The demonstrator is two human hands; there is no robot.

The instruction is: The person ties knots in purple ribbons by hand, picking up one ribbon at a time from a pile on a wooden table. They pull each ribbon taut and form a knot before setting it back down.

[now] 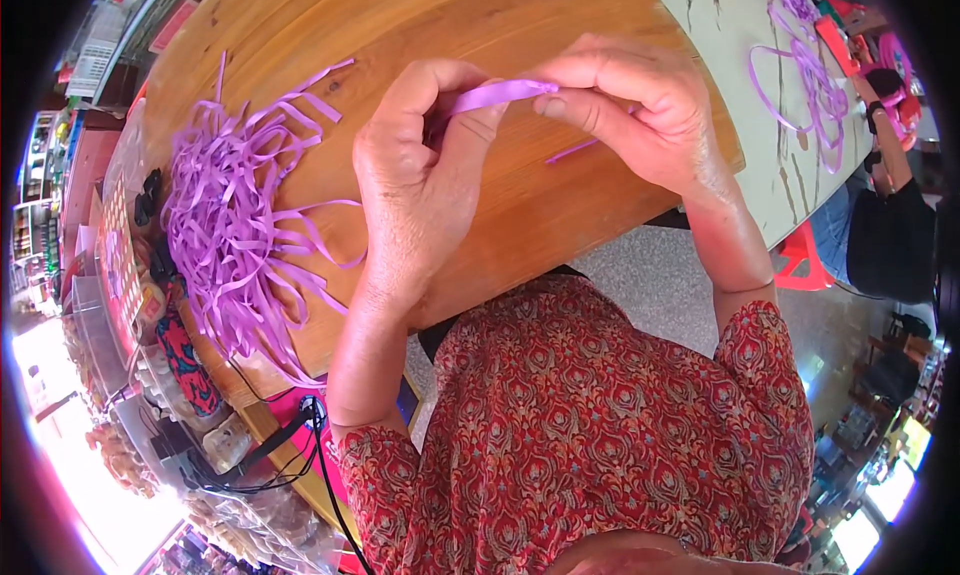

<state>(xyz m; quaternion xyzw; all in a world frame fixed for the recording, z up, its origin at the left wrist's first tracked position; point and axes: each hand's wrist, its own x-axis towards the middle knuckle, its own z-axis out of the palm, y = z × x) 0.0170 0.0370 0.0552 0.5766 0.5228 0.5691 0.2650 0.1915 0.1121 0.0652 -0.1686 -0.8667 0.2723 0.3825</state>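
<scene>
A purple ribbon (495, 96) is stretched between my two hands above the wooden table. My left hand (420, 155) is closed on one part of it, thumb against curled fingers. The thumb and forefinger of my right hand (640, 110) pinch its narrow, gathered end. Below the right hand, a thin purple strip (572, 153) shows against the wood; whether it belongs to the same ribbon I cannot tell. To the left of my left hand lies a large tangled heap of purple ribbons (235, 225), with loose ends spreading toward my forearm.
The wooden table (560, 210) has a curved right end. Beyond it, a pale table (715, 35) carries more purple ribbon (815, 85). Another person (890, 225) in black sits there near a red stool (803, 258). Cables (310, 425) and plastic bags (265, 515) crowd the left edge.
</scene>
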